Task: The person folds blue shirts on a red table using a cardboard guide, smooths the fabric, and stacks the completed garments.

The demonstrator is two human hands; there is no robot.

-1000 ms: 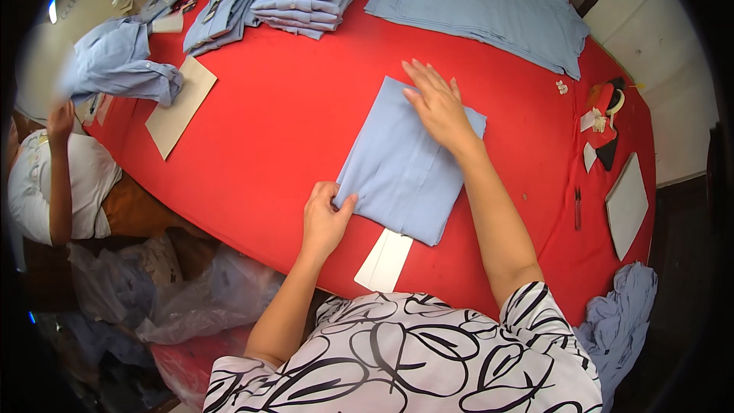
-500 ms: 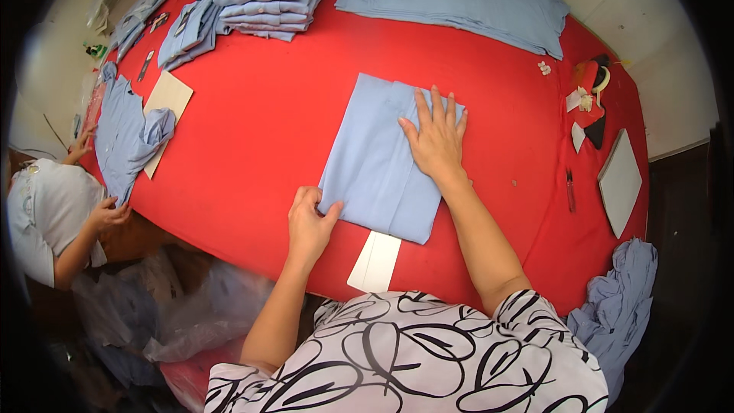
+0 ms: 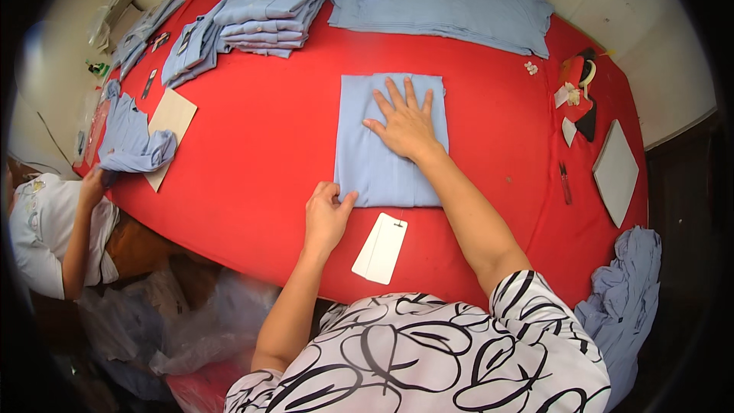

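Observation:
A light blue shirt (image 3: 355,130), folded into a flat rectangle, lies in front of me on the red-covered table. My right hand (image 3: 409,126) rests flat on its upper part with the fingers spread. At the shirt's near left corner, my left hand (image 3: 329,210) pinches the edge between thumb and curled fingers. White hang tags (image 3: 381,248) stick out from under the near edge, joined by a thin dark string, and lie on the red cloth (image 3: 260,138).
Neat stacks of folded blue shirts (image 3: 267,11) stand at the far left. Flat blue garments (image 3: 443,11) cover the far edge. Red-handled snips (image 3: 565,183) and a grey board (image 3: 616,174) lie right. At left, a co-worker's hand (image 3: 93,183) holds another blue shirt (image 3: 134,138) over a cream board (image 3: 172,118).
The folded shirt has turned so its sides run straight, and its near edge has moved away from me. My right hand slid left across it. More of the tags shows. The co-worker's shirt bottom is raised.

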